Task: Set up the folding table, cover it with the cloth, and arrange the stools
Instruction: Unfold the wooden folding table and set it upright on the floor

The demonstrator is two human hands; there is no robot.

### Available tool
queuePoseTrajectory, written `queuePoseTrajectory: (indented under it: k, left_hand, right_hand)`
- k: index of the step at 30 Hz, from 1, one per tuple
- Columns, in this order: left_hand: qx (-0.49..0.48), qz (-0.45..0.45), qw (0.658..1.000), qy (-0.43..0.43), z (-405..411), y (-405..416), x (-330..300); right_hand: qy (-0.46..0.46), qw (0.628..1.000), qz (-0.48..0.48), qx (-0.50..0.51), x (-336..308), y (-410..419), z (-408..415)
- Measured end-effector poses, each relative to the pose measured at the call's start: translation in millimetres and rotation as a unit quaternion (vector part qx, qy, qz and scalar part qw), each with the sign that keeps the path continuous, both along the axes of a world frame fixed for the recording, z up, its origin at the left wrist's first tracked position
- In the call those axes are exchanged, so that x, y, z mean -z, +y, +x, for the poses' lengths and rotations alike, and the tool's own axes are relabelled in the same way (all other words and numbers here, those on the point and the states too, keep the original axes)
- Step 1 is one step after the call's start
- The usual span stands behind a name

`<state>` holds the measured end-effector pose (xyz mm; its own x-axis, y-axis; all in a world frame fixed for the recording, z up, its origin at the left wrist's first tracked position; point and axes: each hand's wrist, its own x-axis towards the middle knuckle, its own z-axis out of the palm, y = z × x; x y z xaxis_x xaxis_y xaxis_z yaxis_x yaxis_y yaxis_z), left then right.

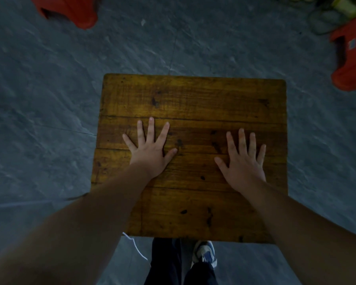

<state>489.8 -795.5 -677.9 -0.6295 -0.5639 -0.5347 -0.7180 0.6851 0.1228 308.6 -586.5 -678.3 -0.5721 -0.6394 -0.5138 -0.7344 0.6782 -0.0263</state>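
Observation:
The folding table (193, 95) stands in front of me, a square top of brown wooden planks seen from above. My left hand (150, 150) lies flat on its middle left, fingers spread, holding nothing. My right hand (244, 163) lies flat on the middle right, fingers also spread. One red plastic stool (70, 9) stands on the floor at the far left. A second red stool (351, 56) stands at the far right. No cloth is in view. The table's legs are hidden under the top.
Grey stone-patterned floor (39, 99) surrounds the table. A pair of sandals (325, 21) and yellow-green items (347, 5) lie at the far right corner. My dark trousers and a blue-white shoe (205, 254) show below the near edge. A white cord (136, 245) hangs there.

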Motion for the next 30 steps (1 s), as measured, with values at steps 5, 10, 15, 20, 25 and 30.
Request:
queuePoseTrajectory:
  k: [5, 10, 15, 20, 25, 30]
  left_hand:
    - [0.024, -0.011, 1.0, 0.016, 23, 15, -4]
    - [0.04, 0.007, 0.999, 0.021, 74, 59, -12]
    - [0.078, 0.025, 0.996, 0.03, 127, 107, -13]
    - [0.152, 0.015, 0.988, -0.019, 147, 122, -8]
    - [0.151, -0.033, 0.988, -0.024, 148, 127, -4]
    - [0.151, -0.034, 0.988, -0.018, 153, 122, -1]
  right_hand:
    - [0.003, 1.0, -0.014, -0.013, -7, 15, 13]
    - [-0.006, 0.999, -0.015, -0.047, -13, 55, 49]
    - [-0.052, 0.993, 0.015, -0.105, -20, 98, 92]
    - [-0.043, 0.987, 0.014, -0.154, -15, 114, 113]
    - [-0.001, 0.988, 0.044, -0.149, -11, 113, 124]
    - [-0.005, 0.991, 0.037, -0.127, -12, 108, 136]
